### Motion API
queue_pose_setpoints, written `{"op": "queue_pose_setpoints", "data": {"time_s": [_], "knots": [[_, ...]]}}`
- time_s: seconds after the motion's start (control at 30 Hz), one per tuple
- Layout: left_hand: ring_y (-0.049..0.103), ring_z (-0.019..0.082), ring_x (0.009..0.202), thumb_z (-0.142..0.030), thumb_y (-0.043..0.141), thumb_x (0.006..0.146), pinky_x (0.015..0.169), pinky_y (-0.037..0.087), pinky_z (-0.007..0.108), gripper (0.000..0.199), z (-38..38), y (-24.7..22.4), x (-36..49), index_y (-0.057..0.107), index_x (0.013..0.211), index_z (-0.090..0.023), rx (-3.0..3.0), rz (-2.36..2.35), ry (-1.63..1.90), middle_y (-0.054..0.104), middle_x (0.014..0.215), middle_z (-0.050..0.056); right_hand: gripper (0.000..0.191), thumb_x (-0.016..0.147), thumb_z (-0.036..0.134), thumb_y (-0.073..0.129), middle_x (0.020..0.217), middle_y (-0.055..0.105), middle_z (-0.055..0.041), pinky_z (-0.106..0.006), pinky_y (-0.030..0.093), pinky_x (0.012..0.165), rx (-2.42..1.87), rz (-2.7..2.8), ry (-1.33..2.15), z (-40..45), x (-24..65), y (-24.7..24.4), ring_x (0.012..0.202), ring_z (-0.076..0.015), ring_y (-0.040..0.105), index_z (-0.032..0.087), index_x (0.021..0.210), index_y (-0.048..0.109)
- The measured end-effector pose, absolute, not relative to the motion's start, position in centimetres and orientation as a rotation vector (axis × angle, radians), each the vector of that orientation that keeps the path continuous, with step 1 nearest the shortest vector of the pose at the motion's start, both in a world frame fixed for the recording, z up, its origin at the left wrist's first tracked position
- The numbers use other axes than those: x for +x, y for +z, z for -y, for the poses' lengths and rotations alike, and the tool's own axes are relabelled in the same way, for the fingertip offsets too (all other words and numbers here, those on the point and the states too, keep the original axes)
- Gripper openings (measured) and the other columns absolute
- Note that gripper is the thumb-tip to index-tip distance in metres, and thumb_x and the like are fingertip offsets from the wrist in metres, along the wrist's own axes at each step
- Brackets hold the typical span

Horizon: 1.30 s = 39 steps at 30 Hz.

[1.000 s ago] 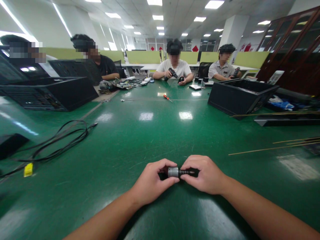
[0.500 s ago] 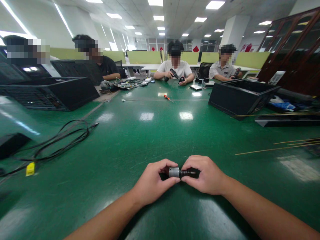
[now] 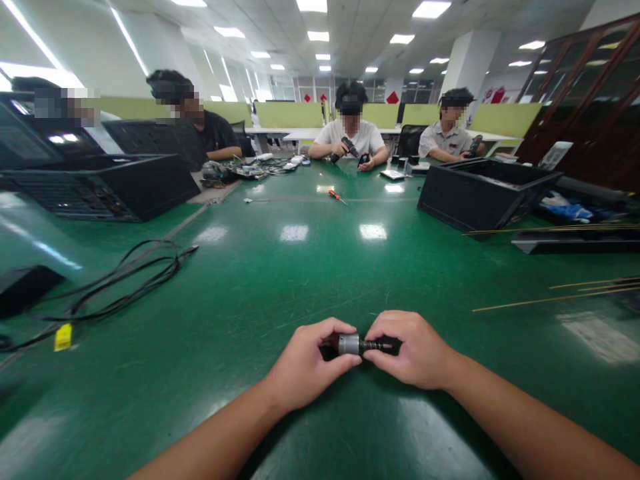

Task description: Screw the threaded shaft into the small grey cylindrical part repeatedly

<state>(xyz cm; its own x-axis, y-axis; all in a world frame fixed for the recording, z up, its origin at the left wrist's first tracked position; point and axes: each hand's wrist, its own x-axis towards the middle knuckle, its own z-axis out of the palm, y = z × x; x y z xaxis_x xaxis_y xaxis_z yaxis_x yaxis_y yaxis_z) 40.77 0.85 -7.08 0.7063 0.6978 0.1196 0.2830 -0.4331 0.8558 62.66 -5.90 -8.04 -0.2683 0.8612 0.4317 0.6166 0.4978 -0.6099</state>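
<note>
Near the front of the green table, both of my hands are on one small metal piece, a silver-grey cylinder (image 3: pixel 349 344) with a dark, spring-wound shaft (image 3: pixel 375 345) pointing right. My left hand (image 3: pixel 311 363) is closed on the cylinder, thumb below and fingers above. My right hand (image 3: pixel 413 348) pinches the dark shaft where it meets the cylinder; the shaft's thin tip lies within the curl of that hand. The piece is held level. The cylinder's left end is partly hidden in shadow by my left hand, and I cannot tell its exact kind.
Black cables (image 3: pixel 125 280) with a yellow tag (image 3: pixel 63 337) lie left. An orange-handled screwdriver (image 3: pixel 335 195) is farther out. Black computer cases stand left (image 3: pixel 135 187) and right (image 3: pixel 465 197). Thin rods (image 3: pixel 530 303) lie right. Across the table, one person (image 3: pixel 349 137) holds a drill.
My hands and the metal piece keep nearly the same pose. The whole view has shifted very slightly.
</note>
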Motion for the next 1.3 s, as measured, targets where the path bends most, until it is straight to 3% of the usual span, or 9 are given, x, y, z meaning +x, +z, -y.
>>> {"op": "queue_pose_setpoints", "data": {"time_s": [1.3], "knots": [[0.064, 0.016, 0.076, -0.027, 0.075, 0.078, 0.072, 0.048, 0.027, 0.023, -0.58, -6.46, 40.87, 0.069, 0.100, -0.019, 2.001, -0.776, 0.602, 0.071, 0.084, 0.000, 0.005, 0.082, 0.022, 0.071, 0.076, 0.068, -0.0015, -0.028, 0.043, 0.067, -1.232, 1.993, 0.403, 6.07, 62.82, -7.67, 0.069, -0.0159, 0.061, 0.019, 0.085, 0.068]]}}
